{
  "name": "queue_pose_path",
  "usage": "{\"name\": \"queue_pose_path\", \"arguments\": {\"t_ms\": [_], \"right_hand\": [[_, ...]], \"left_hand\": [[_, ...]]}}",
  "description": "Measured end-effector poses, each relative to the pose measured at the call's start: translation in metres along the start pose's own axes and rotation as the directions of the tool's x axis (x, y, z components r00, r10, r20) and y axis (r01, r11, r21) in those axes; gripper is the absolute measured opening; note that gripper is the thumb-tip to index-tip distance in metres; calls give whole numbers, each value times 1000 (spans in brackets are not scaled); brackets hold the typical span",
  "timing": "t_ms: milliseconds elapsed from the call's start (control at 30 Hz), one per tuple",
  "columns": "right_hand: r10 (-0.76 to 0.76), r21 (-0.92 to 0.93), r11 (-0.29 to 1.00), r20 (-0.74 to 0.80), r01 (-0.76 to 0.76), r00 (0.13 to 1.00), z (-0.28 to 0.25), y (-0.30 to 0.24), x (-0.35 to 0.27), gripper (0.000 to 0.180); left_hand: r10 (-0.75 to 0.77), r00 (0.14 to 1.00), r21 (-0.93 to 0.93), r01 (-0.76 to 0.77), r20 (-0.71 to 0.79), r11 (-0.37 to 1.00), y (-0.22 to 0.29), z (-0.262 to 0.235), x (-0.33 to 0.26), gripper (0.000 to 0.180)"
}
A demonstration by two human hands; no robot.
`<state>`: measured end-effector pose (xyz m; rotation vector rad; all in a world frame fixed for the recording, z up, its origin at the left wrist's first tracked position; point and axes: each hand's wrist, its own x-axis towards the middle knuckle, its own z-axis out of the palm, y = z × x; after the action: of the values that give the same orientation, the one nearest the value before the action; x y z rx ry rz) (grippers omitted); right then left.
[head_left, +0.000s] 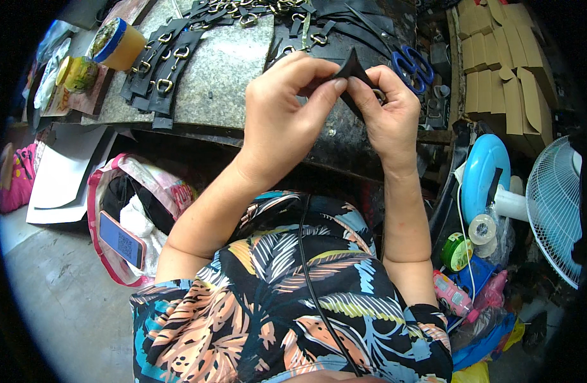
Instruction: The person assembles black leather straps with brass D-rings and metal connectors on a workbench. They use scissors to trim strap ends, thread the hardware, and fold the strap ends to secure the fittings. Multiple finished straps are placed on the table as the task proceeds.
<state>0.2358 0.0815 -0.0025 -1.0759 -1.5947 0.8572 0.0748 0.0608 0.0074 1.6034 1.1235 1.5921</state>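
Head view: both hands raised over the stone slab [229,70]. Left hand [280,108] and right hand [389,112] pinch one black strap [352,69], folded to a peak between the fingertips; a metal ring shows at the right fingers. Step judged: folding the strap end through the ring. Next calls for a firm, aligned crease. Finished straps [162,60] lie on the slab beyond.

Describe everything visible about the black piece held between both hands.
The black strap piece is small, flat and matte, looking like leather or faux leather, bent into a peaked fold. A metal ring shows at its lower right end. The left hand pinches its left side between thumb and fingertips; the right hand grips the right side. It is held above the stone work slab, not resting on it.
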Motion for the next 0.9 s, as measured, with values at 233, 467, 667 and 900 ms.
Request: {"name": "queue_pose_path", "arguments": {"t_ms": [233, 467, 667, 900], "right_hand": [[-51, -204, 978, -7, 48, 999, 4, 0, 5, 20], [231, 402, 883, 83, -244, 969, 0, -8, 4, 21], [166, 301, 935, 98, -188, 981, 7, -5, -2, 25], [139, 296, 942, 85, -158, 987, -6, -10, -2, 18]], "left_hand": [[266, 964, 204, -264, 19, 943, -4, 3, 1, 12], [-205, 957, -510, 283, 204, 812, -13, -1, 5, 24], [-269, 911, -498, 399, 313, 770, -20, -13, 10, 21], [-309, 874, -273, 423, 374, 864, -14, -19, 15, 16]]}}
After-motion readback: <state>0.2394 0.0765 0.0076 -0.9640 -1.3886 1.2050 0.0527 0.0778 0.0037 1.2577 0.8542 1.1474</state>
